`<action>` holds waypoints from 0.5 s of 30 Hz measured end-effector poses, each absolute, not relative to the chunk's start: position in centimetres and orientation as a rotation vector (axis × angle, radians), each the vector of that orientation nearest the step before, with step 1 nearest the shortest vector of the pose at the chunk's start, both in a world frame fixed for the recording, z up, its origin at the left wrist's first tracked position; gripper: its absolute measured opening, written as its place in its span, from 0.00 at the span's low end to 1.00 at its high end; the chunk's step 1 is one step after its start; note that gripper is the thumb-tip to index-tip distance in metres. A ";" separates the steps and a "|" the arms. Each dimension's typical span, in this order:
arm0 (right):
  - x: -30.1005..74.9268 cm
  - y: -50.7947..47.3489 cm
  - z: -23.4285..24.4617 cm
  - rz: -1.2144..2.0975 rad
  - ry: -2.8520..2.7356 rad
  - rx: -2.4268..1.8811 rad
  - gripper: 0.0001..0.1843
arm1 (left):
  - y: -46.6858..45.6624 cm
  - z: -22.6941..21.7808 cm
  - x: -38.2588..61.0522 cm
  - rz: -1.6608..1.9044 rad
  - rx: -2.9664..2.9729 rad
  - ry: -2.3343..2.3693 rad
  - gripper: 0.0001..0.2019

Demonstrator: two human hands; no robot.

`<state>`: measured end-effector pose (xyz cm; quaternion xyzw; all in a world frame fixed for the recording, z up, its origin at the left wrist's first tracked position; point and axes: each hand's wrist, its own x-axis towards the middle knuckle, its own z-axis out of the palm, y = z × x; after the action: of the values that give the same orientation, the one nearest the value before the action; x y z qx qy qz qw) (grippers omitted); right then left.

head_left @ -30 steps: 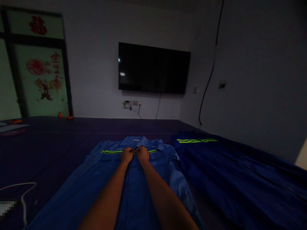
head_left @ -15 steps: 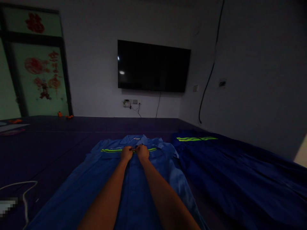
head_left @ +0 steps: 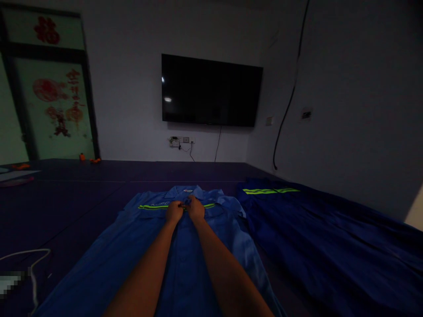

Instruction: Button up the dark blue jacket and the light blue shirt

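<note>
A blue work shirt [head_left: 139, 246] with a yellow-green reflective stripe lies spread front up, its collar [head_left: 188, 190] at the far end. Both hands meet at its front placket on the chest, level with the stripe. My left hand [head_left: 174, 212] is closed, pinching the placket's edge between thumb and fingers. Close beside it, my right hand [head_left: 196, 208] is closed on the other side of the placket, its fingertips nearly touching the left ones. Whether a button sits between the fingers is too dark and small to tell.
Right of the shirt lies a darker blue garment [head_left: 317, 233] with reflective stripes. The dark purple surface [head_left: 82, 189] reaches to the wall. A white cable [head_left: 35, 281] lies at left, small orange objects [head_left: 95, 161] farther back. A television [head_left: 211, 92] hangs on the wall.
The fingers of my right hand have shifted slightly at the placket, and a fold of cloth there stands up a little more. My left hand stays almost where it was.
</note>
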<state>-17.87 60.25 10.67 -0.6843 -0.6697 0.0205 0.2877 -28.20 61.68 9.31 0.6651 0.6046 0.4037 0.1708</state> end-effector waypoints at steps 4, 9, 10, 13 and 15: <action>-18.0 59.9 10.7 -0.021 -1.893 -1.800 0.28 | 61.3 9.5 -27.9 1.165 1.896 1.737 0.17; -18.1 59.9 10.6 -0.032 -1.946 -1.819 0.17 | 61.1 9.6 -27.9 1.163 1.919 1.723 0.16; -18.1 59.9 10.6 -0.028 -1.942 -1.825 0.16 | 61.1 9.7 -27.9 1.164 1.923 1.724 0.16; -18.1 60.1 10.5 -0.034 -1.931 -1.835 0.15 | 61.1 9.7 -27.9 1.181 1.922 1.751 0.15; -18.1 60.1 10.4 -0.045 -1.922 -1.841 0.15 | 61.0 9.7 -27.9 1.196 1.916 1.774 0.15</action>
<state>-18.15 60.13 10.43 -0.6719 -0.7014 -0.0164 0.2374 -27.92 61.02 9.67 0.6611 0.6121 0.4127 0.1343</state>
